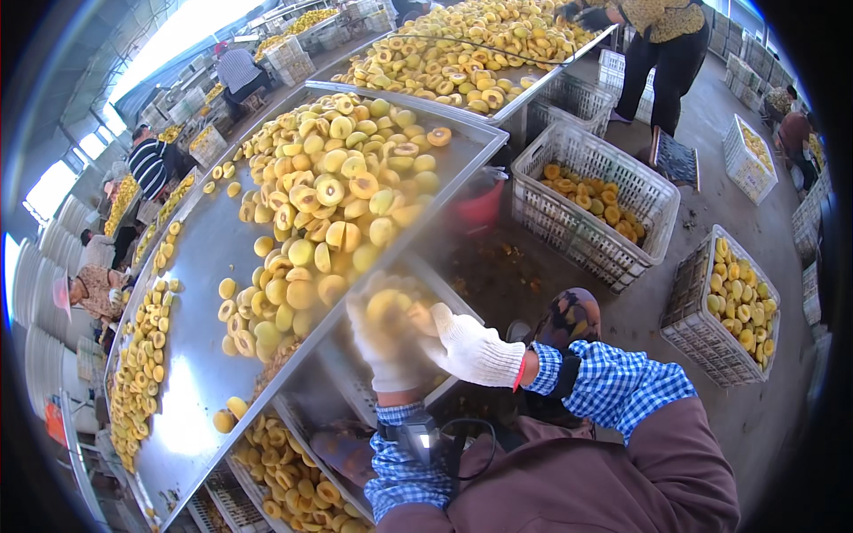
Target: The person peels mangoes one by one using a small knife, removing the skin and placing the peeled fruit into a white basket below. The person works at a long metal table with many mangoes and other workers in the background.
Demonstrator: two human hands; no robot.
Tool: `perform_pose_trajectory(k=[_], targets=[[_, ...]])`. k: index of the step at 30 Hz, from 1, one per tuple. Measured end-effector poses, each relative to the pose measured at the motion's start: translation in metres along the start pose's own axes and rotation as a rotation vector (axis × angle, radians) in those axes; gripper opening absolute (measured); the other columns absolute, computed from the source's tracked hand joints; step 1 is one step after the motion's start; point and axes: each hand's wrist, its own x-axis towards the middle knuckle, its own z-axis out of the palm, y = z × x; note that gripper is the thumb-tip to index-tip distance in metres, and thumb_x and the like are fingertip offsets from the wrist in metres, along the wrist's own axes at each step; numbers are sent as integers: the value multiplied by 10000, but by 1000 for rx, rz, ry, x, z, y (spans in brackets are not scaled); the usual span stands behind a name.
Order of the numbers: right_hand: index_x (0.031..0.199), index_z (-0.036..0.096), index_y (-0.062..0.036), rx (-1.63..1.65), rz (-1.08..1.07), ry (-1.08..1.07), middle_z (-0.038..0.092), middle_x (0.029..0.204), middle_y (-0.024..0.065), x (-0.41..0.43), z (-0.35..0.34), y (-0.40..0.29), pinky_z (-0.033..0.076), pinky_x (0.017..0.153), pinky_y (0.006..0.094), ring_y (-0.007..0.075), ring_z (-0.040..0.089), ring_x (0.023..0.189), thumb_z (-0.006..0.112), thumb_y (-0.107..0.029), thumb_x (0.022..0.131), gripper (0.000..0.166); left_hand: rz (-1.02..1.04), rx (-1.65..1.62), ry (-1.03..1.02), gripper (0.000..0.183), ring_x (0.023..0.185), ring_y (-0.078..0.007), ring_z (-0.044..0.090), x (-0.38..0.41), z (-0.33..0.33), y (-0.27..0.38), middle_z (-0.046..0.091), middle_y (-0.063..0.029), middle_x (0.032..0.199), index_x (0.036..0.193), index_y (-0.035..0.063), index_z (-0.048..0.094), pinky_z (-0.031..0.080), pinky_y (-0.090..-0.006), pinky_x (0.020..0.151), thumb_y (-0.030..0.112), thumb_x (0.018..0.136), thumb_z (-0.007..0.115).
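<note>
My left hand [383, 356], in a white knit glove, holds a yellow apricot [388, 312] just off the near edge of the metal table [193, 320]. From the right, my right hand [470, 345] meets the same fruit with its fingertips; its glove leaves some fingertips bare. A hazy smear blurs the fruit and fingers, so whether it is whole or halved is unclear. Beyond my hands, a large heap of halved and whole apricots [333, 193] covers part of the table. Below the table edge by my left forearm stands a crate of apricot halves [286, 466].
A white plastic crate [593, 193] and a fuller crate [723, 306] stand on the floor to the right. A red bucket [481, 206] sits under the table corner. Another person [660, 53] works at the adjoining fruit-covered table [460, 53]. More people sit along the left.
</note>
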Motion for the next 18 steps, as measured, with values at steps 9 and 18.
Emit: perform_pose_trajectory(k=[9, 18], targets=[[1103, 519, 20, -23, 82, -195, 664, 887, 270, 6, -16, -5, 528, 692, 505, 442, 662, 781, 568, -318, 948, 375, -8, 125, 38, 558, 902, -304, 650, -5, 6, 2, 648, -137, 978, 1171, -4, 579, 544, -413, 767, 502, 1039, 382], [1110, 543, 37, 183, 268, -383, 654, 1028, 301, 10, -24, -6, 496, 844, 498, 464, 634, 976, 562, -348, 934, 424, -154, 191, 80, 557, 719, -280, 678, 5, 8, 7, 663, -148, 878, 1068, -30, 613, 560, -353, 615, 483, 1047, 398]])
